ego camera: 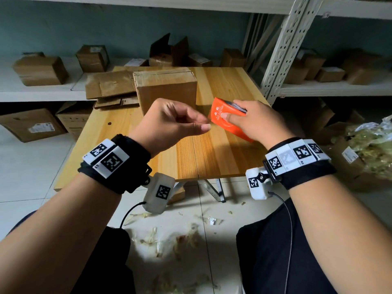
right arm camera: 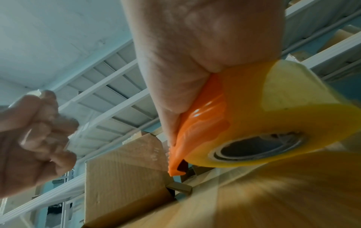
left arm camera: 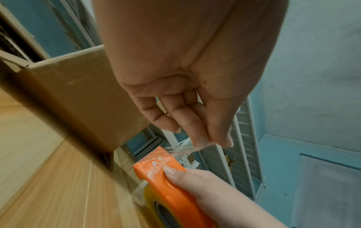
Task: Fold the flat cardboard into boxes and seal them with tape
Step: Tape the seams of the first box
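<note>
A folded cardboard box point(ego camera: 166, 90) stands closed on the wooden table point(ego camera: 191, 160), with flat cardboard sheets point(ego camera: 110, 84) lying to its left. My right hand point(ego camera: 252, 122) grips an orange tape dispenser point(ego camera: 228, 116) holding a yellowish tape roll point(right arm camera: 277, 123), just right of the box. My left hand point(ego camera: 180, 122) hovers in front of the box and pinches the clear tape end point(left arm camera: 187, 148) between thumb and forefinger, close to the dispenser's point(left arm camera: 171, 183) toothed edge. The box point(left arm camera: 82, 104) point(right arm camera: 125, 174) shows behind both hands in the wrist views.
White metal shelving point(ego camera: 284, 52) rings the table and carries several small cardboard boxes point(ego camera: 41, 70). Larger cartons point(ego camera: 31, 124) sit on the tiled floor at left. Tape scraps point(ego camera: 169, 236) litter the floor between my knees. A bag of packing material point(ego camera: 371, 141) lies at right.
</note>
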Demonstrator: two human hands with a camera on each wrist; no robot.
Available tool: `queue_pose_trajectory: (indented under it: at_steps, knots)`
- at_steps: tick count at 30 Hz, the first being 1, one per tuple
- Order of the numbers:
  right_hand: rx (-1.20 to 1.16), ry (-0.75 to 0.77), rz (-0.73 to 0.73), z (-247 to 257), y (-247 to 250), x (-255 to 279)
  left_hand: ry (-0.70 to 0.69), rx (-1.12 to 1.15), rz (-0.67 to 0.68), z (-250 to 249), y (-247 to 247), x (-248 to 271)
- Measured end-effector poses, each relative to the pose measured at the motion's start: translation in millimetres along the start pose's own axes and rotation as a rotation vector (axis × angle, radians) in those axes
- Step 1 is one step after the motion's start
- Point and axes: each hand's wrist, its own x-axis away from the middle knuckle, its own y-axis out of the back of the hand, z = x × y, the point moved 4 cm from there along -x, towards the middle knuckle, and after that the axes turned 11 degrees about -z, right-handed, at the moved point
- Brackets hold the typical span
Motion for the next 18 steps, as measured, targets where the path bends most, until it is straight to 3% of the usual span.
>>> queue_pose_trajectory:
  at_steps: [4, 8, 9, 12, 14, 16, 18]
  knots:
    - [-0.053, -0.018, 0.074, 1, -2, -1, 0.016, 0.034, 0.075, -3, -7, 0]
    - [0.15, -0.023, 0.021, 4, -17, -5, 0.015, 0.435, 0.483, -33, -30, 24]
    - [0.167, -0.034, 0.051, 4, -19, -7, -0.011, 0.461, 0.533, -39, -35, 28]
    - [-0.007, -0.108, 0.154, -5, -22, -11, 0.002, 0.532, 0.409, -36, -29, 23]
    - [-0.115, -0.1, 0.093, -5, -15, -12, 0.106, 0.617, 0.309, -23, -11, 17]
    - [-0.302, -0.052, 0.002, 6, -1, -7, 0.157, 0.73, 0.282, -17, 2, 12]
    - [-0.626, 0.003, 0.055, 29, 10, 5, 0.148, 0.865, 0.315, -21, 10, 11]
